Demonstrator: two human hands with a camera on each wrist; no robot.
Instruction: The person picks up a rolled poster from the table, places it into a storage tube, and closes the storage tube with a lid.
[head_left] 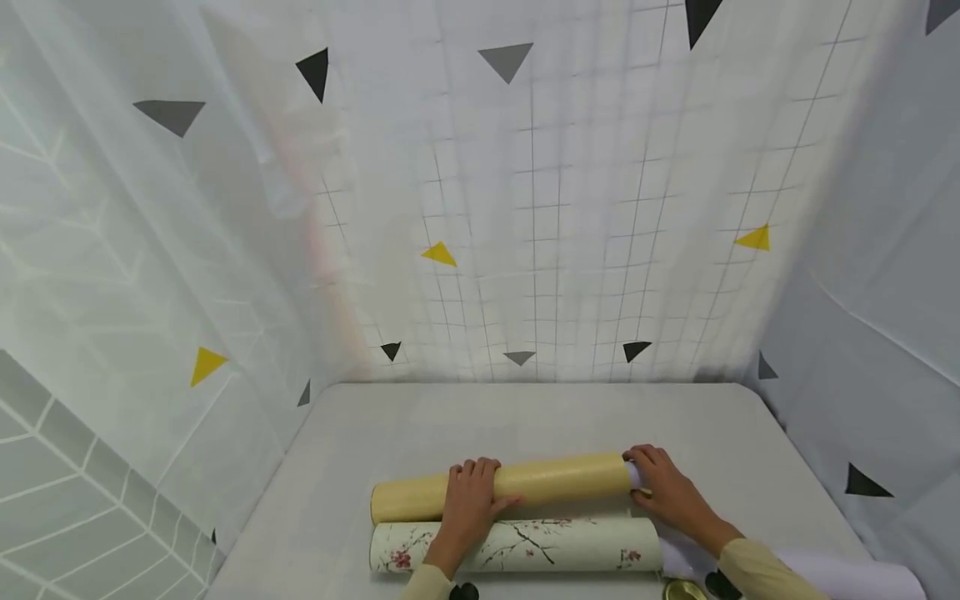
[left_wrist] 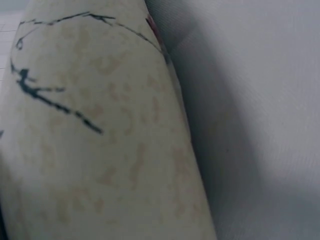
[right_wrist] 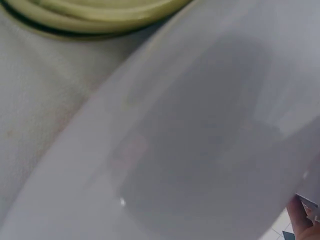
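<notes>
A smooth yellow roll (head_left: 562, 479) lies across the table, with a pale lilac-white layer (head_left: 635, 475) showing at its right end. My left hand (head_left: 471, 500) grips it from above, left of its middle, thumb along the near side. At the right end my right hand (head_left: 663, 487) holds the roll between fingers on the far side and thumb on the near side. Just in front lies a cream floral wallpaper roll (head_left: 585, 546) with branches and red blossoms. The left wrist view shows this floral roll (left_wrist: 110, 140) close up. Both hands' undersides are hidden.
A white roll (head_left: 847, 575) extends right from beside the floral roll, passing under the right forearm; it fills the right wrist view. A yellow-gold ring-shaped object (head_left: 684, 590) lies at the near edge. White patterned curtains (head_left: 540, 208) enclose the table (head_left: 540, 417).
</notes>
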